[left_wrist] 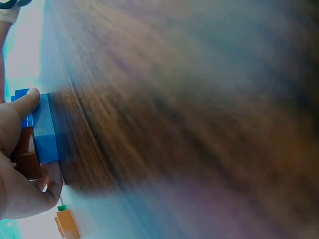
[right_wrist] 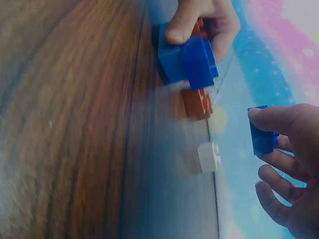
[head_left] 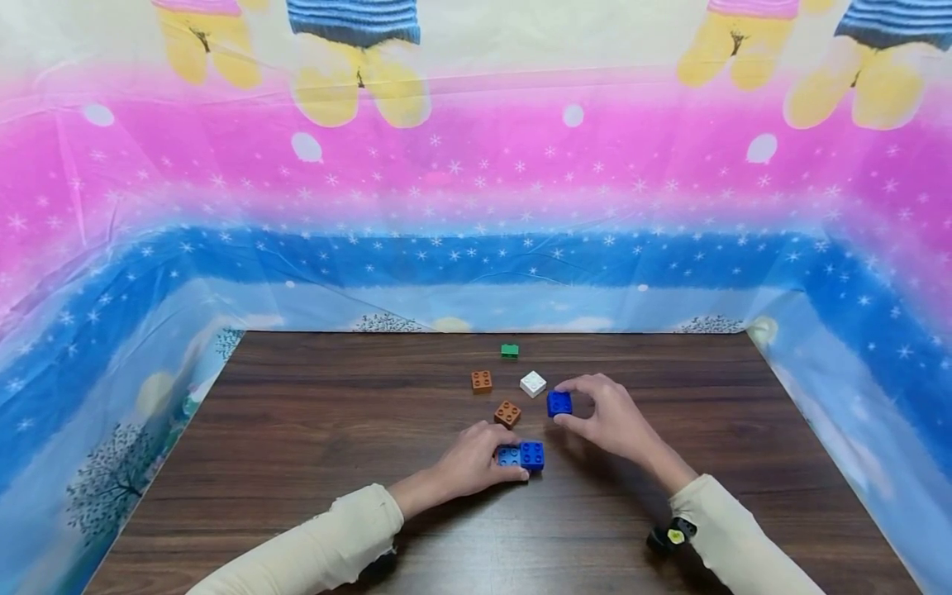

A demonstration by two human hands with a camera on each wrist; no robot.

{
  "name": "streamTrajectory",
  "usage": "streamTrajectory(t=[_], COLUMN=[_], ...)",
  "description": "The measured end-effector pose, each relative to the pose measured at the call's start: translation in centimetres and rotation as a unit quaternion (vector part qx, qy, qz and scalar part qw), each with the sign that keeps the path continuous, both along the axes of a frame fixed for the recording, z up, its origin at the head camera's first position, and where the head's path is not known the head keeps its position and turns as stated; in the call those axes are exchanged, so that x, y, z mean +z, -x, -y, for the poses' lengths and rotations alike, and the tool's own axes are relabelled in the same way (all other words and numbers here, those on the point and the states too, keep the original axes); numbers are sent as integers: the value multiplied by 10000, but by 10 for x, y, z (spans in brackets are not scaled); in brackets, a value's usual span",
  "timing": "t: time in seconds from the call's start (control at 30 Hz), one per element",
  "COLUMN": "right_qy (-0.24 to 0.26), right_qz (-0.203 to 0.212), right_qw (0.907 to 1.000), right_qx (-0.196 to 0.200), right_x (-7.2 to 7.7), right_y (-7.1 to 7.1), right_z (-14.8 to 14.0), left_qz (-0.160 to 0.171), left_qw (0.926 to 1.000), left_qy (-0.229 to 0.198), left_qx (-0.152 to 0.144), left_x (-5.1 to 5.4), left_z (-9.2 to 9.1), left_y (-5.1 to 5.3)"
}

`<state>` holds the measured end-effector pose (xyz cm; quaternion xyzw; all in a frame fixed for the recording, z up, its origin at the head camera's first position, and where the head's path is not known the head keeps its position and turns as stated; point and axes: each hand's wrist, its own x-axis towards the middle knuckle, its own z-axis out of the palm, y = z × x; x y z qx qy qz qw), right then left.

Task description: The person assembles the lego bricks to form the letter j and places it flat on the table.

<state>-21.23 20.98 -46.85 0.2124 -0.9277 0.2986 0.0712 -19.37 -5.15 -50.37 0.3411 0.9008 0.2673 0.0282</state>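
One light-blue brick (left_wrist: 46, 124), bearing a dark-blue brick (head_left: 531, 456), is gripped by the left hand (head_left: 467, 456); the right hand (head_left: 608, 416), apart, pinches a second blue brick (head_left: 559, 404), with a white brick (head_left: 532, 383) nearby.

Light-blue plastic building block (head_left: 509, 457): studs up, held in left hand (head_left: 470, 456). Dark-blue square plastic block (head_left: 531, 455) seated on its right end. Brown plastic block (left_wrist: 27, 155): partly hidden, apparently also atop. Second dark-blue square block (head_left: 559, 403): pinched in right hand (head_left: 613, 417), raised.
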Motion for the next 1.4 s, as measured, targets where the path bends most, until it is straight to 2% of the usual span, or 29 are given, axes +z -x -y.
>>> streamTrajectory(t=[0.3, 0.63, 0.83, 1.4], right_qy=[44, 78, 20, 3], right_qz=[74, 47, 102, 161], right_qw=[9999, 9988, 9987, 9973], right_qx=[118, 478, 497, 715], right_x=[7, -1, -4, -8], right_y=[-15, -25, -32, -38], right_z=[10, 21, 24, 33], left_qz=[-38, -95, -84, -93], left_qw=[10000, 9999, 9999, 9999], left_qy=[9, -7, -10, -94], left_qx=[-34, -81, -75, -16], left_x=[0, 1, 1, -1], left_z=[-1, -1, -2, -1], left_y=[1, 0, 1, 1])
